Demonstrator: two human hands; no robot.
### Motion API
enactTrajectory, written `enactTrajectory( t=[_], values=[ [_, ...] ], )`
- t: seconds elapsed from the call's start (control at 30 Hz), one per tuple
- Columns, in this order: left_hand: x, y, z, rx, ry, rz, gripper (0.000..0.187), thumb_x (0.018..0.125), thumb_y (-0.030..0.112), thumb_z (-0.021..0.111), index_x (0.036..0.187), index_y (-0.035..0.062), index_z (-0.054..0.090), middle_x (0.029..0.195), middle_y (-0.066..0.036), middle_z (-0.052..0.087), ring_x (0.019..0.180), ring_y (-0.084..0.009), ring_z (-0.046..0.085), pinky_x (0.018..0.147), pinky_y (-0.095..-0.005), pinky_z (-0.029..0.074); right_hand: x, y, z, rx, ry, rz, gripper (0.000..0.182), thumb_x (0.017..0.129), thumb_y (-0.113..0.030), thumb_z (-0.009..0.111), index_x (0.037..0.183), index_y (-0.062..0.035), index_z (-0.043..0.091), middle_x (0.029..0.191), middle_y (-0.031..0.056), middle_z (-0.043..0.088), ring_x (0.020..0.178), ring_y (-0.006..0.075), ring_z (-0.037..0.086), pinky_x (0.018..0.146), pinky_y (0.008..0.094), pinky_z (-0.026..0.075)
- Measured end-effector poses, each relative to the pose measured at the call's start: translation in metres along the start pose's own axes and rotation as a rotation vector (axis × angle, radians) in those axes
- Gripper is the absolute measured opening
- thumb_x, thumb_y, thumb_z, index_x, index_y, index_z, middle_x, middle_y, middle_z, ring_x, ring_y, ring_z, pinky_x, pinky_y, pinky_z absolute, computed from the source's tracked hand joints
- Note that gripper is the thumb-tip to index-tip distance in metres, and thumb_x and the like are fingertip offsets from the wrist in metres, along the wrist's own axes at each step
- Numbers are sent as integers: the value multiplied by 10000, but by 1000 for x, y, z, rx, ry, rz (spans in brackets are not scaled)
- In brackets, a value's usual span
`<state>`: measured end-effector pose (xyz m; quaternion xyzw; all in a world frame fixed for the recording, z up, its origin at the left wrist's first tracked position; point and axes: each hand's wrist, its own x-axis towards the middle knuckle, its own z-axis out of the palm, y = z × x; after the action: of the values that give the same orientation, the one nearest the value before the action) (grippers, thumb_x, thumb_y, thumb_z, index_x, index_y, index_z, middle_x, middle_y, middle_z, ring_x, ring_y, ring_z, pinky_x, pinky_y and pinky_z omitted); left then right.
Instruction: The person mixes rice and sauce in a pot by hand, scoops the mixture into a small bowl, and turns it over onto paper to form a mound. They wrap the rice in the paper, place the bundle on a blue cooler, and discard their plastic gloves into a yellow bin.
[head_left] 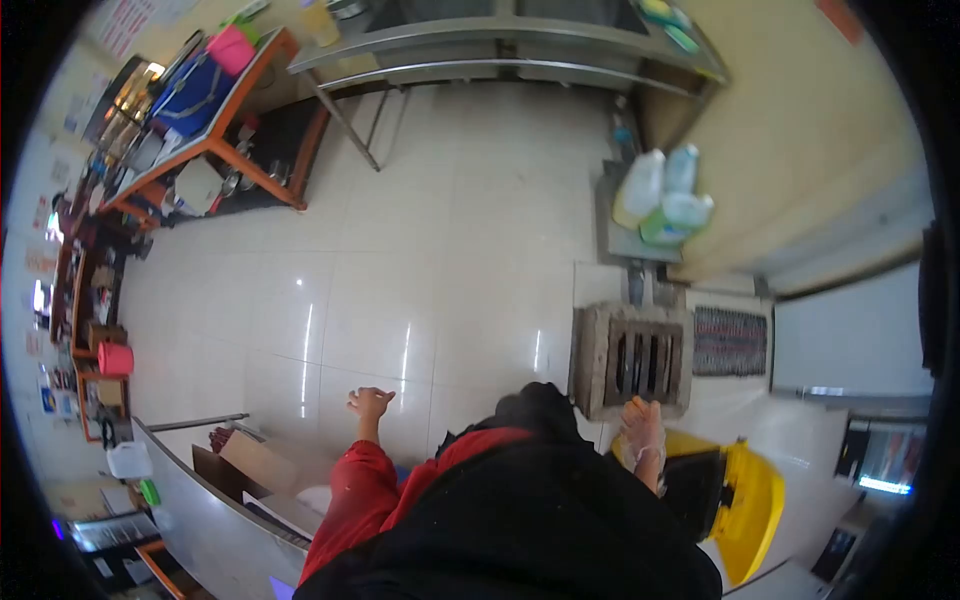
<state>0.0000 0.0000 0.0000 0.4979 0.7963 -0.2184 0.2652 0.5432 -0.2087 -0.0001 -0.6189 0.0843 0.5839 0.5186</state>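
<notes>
My left hand (370,401), below a red sleeve, hangs over the tiled floor with its fingers loosely bent and apart, holding nothing. My right hand (643,436) wears a clear plastic glove and is above the yellow bin (757,505), near its dark opening. Its fingers are drawn together, and a small orange patch shows at their tips; I cannot make out what it is. A raised drain with a slotted grate (648,360) lies just beyond the right hand.
A steel sink table (500,40) stands ahead, with jugs (660,200) on a low stand at right. An orange-framed rack (250,160) carries a blue bucket (192,95). A steel counter (200,500) and cardboard box (262,460) are at lower left. A ribbed mat (730,341) lies beside the drain.
</notes>
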Motion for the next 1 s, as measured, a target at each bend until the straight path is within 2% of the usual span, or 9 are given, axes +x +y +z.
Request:
enactTrajectory(
  t=[0.07, 0.1, 0.17, 0.33, 0.43, 0.57, 0.73, 0.9, 1.0],
  values=[
    [-11, 16, 32, -160, 24, -40, 502, 755, 583, 536, 1070, 205, 632, 1274, -119, 450, 1265, -376, 205, 1002, -574, 113, 13, -49, 8, -36, -142, -67, 685, 830, -648, 358, 1270, -128, 435, 1229, 91, 488, 1093, 259, 457, 915, 431, 339],
    [70, -66, -74, -187, 177, -127, 510, 760, 592, 523, 1071, 204, 632, 1279, -122, 444, 1269, -378, 194, 1003, -572, 113, 40, -16, 167, -12, -234, -14, 661, 840, -634, 356, 1252, -126, 447, 1215, 91, 495, 1081, 261, 462, 901, 429, 348],
    [114, -70, -55, -373, 320, -209, 527, 768, 610, 496, 1072, 202, 631, 1290, -128, 433, 1278, -381, 172, 1004, -569, 113, 66, -56, 229, -120, -280, -20, 615, 859, -606, 353, 1217, -121, 472, 1187, 91, 509, 1058, 265, 472, 873, 423, 368],
    [143, -78, -98, -555, 162, -368, 643, 798, 656, 390, 1197, 178, 552, 1314, -162, 409, 1290, -401, 174, 1038, -534, 128, 225, -90, 407, -195, -445, -27, 619, 879, -572, 332, 1302, -125, 397, 1295, 107, 447, 1147, 292, 434, 927, 383, 342],
    [153, -117, -91, -755, 54, -669, 718, 789, 702, 309, 1240, 181, 509, 1378, -129, 338, 1315, -397, 132, 1026, -569, 105, 268, -72, 608, -406, -678, 0, 604, 895, -531, 339, 1292, -79, 399, 1301, 128, 442, 1179, 288, 424, 961, 394, 328],
    [148, -152, 14, -912, -164, -834, 831, 771, 738, 236, 1272, 115, 463, 1339, -125, 411, 1285, -408, 237, 1041, -513, 153, 194, -53, 872, -638, -978, -156, 486, 921, -377, 424, 1192, 24, 473, 1176, 174, 540, 1061, 266, 544, 903, 362, 416],
    [147, -130, 0, -1025, -509, -837, 736, 795, 679, 276, 1211, 125, 522, 1310, -118, 444, 1258, -364, 319, 1029, -528, 169, 132, 28, 1104, -767, -1301, -225, 266, 886, -208, 547, 1021, 21, 565, 941, 129, 636, 839, 190, 632, 730, 268, 501],
    [262, -192, -46, -1023, -480, -698, 646, 801, 627, 353, 1157, 134, 570, 1302, -104, 455, 1256, -347, 331, 1021, -543, 183, 88, 107, 1216, -719, -1234, -215, 254, 881, -222, 560, 996, 5, 563, 897, 117, 632, 801, 174, 622, 706, 257, 505],
    [374, -277, -122, -904, -268, -611, 592, 804, 595, 399, 1125, 139, 599, 1297, -96, 461, 1254, -337, 339, 1017, -553, 192, 79, 129, 1269, -756, -1160, -175, 264, 888, -237, 548, 962, 16, 568, 863, 132, 634, 777, 179, 630, 678, 259, 510]
  ],
)
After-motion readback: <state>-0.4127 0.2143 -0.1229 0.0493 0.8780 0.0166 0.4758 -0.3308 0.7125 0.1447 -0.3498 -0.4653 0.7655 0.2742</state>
